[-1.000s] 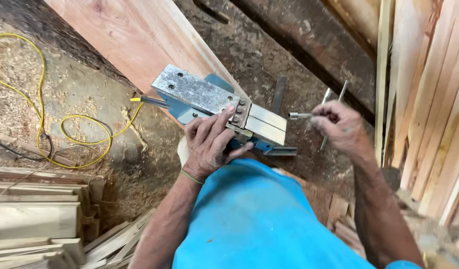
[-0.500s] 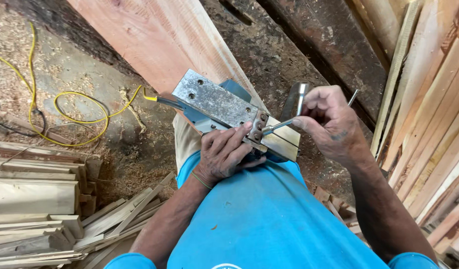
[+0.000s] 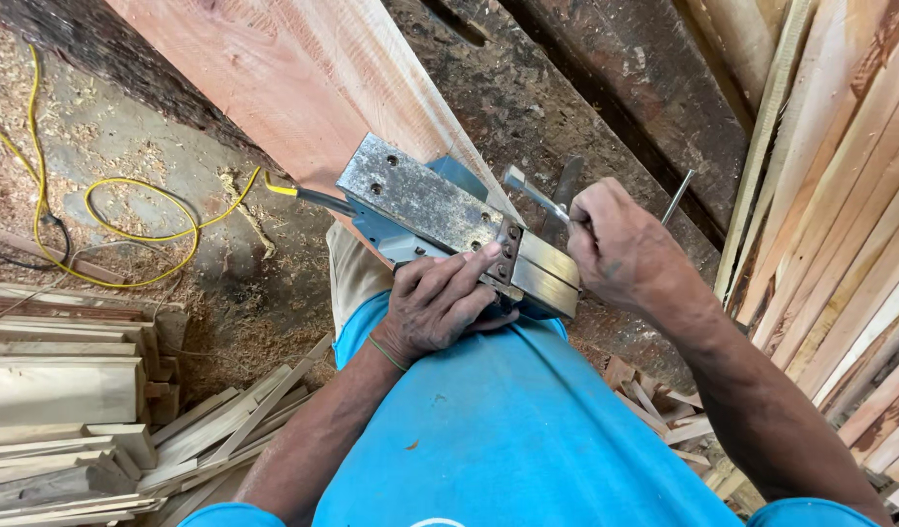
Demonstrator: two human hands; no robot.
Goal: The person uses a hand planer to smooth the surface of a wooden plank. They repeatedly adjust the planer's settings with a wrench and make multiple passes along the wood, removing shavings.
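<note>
An upturned blue electric planer (image 3: 440, 210) with a grey metal sole rests against my lap, on the end of a wide reddish plank (image 3: 303, 78). My left hand (image 3: 440, 303) grips the planer's near side, thumb by the blade slot. My right hand (image 3: 620, 249) is shut on a small metal T-handled wrench (image 3: 532, 190), held just right of the planer with its tip pointing up and left, clear of the sole. My blue shirt (image 3: 508, 429) fills the lower middle.
A yellow cable (image 3: 142, 234) loops over the sawdust-covered floor at left. Stacked wood offcuts (image 3: 69, 390) lie at lower left. Leaning wooden slats (image 3: 840, 195) line the right side. A dark rough beam (image 3: 606, 88) runs behind the planer.
My right hand has drawn the wrench back from the planer's blade end, up and to the right. The left hand keeps its grip; the view has shifted slightly.
</note>
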